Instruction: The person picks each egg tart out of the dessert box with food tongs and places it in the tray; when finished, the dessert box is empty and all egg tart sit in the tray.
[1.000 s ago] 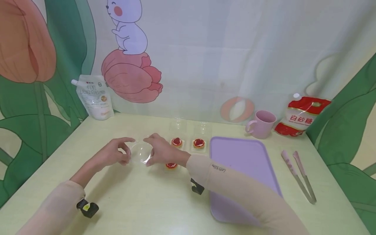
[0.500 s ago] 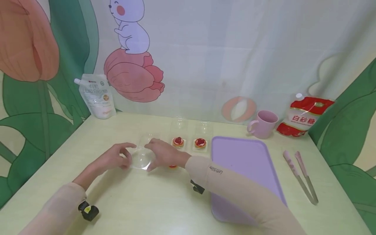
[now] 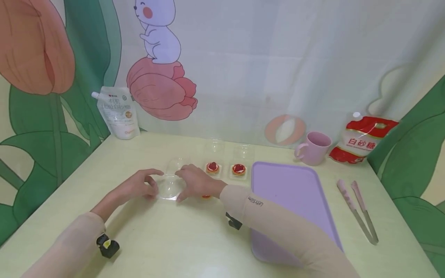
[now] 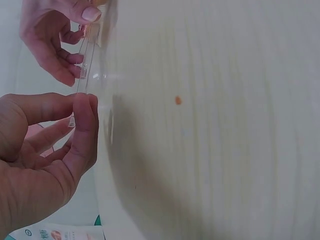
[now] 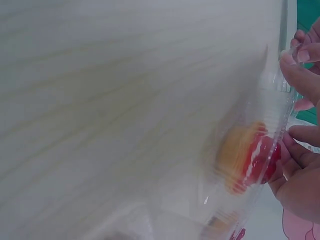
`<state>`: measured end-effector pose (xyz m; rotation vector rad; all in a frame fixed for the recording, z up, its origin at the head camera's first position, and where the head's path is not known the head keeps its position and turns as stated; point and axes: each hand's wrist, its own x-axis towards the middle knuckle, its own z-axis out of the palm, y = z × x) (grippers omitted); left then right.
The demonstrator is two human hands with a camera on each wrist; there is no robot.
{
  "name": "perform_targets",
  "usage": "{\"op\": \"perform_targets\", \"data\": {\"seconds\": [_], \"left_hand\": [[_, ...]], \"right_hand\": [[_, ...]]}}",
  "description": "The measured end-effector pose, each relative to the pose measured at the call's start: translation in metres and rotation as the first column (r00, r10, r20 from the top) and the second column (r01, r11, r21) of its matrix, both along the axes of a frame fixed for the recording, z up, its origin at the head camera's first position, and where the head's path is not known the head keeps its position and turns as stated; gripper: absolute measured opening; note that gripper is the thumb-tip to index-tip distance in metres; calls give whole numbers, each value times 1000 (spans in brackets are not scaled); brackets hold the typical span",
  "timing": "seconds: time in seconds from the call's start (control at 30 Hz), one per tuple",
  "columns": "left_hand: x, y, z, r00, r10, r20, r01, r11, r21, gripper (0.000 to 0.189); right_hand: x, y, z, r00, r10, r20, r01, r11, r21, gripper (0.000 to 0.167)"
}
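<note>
Left of the tarts (image 3: 212,167), the left hand (image 3: 139,185) pinches the clear box (image 3: 169,188) by one edge, the right hand (image 3: 196,181) grips the opposite edge, fingers curled, and light, even pressure should prevent bending

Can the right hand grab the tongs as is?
Probably not: the right hand holds the clear container, and the tongs lie past the purple tray. Nothing covers them, though.
</note>
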<state>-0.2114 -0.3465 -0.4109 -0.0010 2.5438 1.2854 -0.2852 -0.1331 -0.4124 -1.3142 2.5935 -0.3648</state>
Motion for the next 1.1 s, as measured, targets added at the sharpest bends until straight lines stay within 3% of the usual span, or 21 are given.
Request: {"op": "perform_targets", "data": {"seconds": [0.6, 0.9, 1.1], "left_hand": [[-2, -2, 3, 998, -47, 37, 46, 998, 31, 63], [-3, -3, 5, 996, -15, 84, 19, 999, -44, 71], [-2, -5, 8, 996, 2, 94, 2, 999, -46, 77]], "right_hand": [[0, 5, 3, 1000, -9, -14, 10, 999, 38, 86], [-3, 21, 14, 996, -71, 59, 73, 997, -33, 76], [-5, 38, 18, 989, -97, 116, 112, 986, -127, 68]]}}
